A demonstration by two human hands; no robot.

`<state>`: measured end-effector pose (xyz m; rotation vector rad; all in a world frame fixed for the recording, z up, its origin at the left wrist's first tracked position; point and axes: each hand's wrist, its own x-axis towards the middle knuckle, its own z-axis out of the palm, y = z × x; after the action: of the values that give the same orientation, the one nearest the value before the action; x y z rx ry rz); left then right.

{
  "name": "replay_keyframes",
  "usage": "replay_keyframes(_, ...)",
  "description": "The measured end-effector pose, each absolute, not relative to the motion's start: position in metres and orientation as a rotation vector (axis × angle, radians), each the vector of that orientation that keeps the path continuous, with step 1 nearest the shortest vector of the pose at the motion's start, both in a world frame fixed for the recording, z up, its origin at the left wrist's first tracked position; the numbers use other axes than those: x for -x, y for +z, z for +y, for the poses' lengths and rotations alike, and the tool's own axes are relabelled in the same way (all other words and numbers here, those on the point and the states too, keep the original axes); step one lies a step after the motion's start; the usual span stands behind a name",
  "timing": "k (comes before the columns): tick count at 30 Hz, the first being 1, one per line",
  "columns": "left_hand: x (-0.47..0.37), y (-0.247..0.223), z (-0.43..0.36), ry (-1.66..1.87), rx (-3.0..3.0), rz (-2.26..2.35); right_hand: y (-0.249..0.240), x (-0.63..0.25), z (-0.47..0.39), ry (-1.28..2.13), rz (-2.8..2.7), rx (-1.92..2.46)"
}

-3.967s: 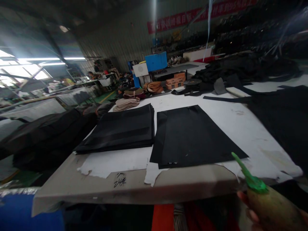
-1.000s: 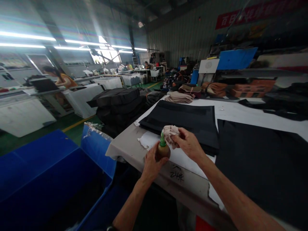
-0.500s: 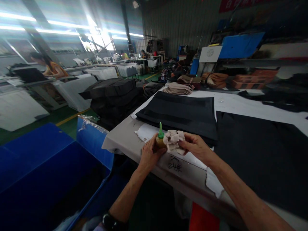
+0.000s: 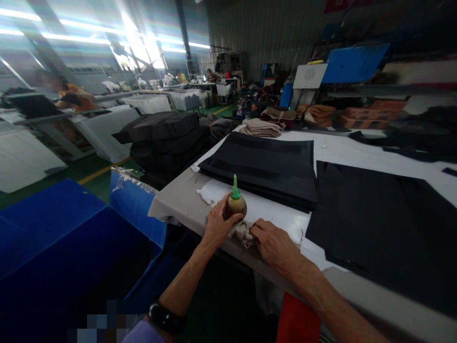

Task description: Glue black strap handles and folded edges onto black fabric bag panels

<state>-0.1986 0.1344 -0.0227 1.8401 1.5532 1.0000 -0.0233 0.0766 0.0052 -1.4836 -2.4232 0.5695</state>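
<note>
Near the table's front edge, my left hand [image 4: 218,222] is wrapped round a small round yellowish bottle [image 4: 237,206] with an upright green nozzle [image 4: 235,187]. My right hand [image 4: 273,240] grips a crumpled off-white cloth [image 4: 244,233] low at the table edge, just below and right of the bottle. Behind the bottle lies a white sheet [image 4: 264,209] with a torn edge. A stack of black panels [image 4: 264,166] is beyond that sheet, and more black panels [image 4: 378,219] lie to the right.
Blue bins [image 4: 53,224] stand at the left beside the table [image 4: 171,195]. Dark bundles [image 4: 164,138] are piled past its left edge. Folded beige fabric [image 4: 262,127] lies at the far side. A person in orange [image 4: 78,97] sits at the far left.
The cloth has moved from beside the bottle's nozzle down to the table edge, with my right hand. The bottle's round body is now more exposed. The view has shifted slightly.
</note>
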Motion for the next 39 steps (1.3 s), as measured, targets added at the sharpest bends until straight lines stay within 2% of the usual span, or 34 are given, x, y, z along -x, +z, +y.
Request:
replay_keyframes(5,0.204,-0.026,0.134,0.974,-1.863,1.554,-0.003,0.047,0.034,0.723,-2.522,1.274)
replay_keyframes(10,0.21,-0.032,0.136,0.899,-1.891,1.534,-0.003,0.029,0.021,1.026,-2.082,1.303)
replay_keyframes(13,0.208,-0.034,0.136,0.891,-1.871,1.571,0.001,-0.003,0.041,0.824,-1.862,1.424)
replay_keyframes(16,0.205,-0.032,0.134,0.895,-1.86,1.588,0.001,-0.026,0.068,0.535,-1.817,1.614)
replay_keyframes(18,0.204,-0.029,0.134,0.896,-1.862,1.587,-0.002,-0.029,0.085,0.462,-1.837,1.711)
replay_keyframes(25,0.203,-0.027,0.136,0.908,-1.872,1.57,-0.002,0.005,0.113,0.473,-2.16,1.705)
replay_keyframes(33,0.206,-0.035,0.141,0.933,-1.852,1.595,0.014,0.016,0.058,0.728,-2.5,1.241)
replay_keyframes(36,0.209,-0.036,0.144,0.925,-1.857,1.588,0.013,0.009,0.044,0.857,-2.322,1.159)
replay_keyframes(39,0.21,-0.036,0.145,0.951,-1.861,1.584,0.012,-0.005,0.043,0.736,-2.012,1.318)
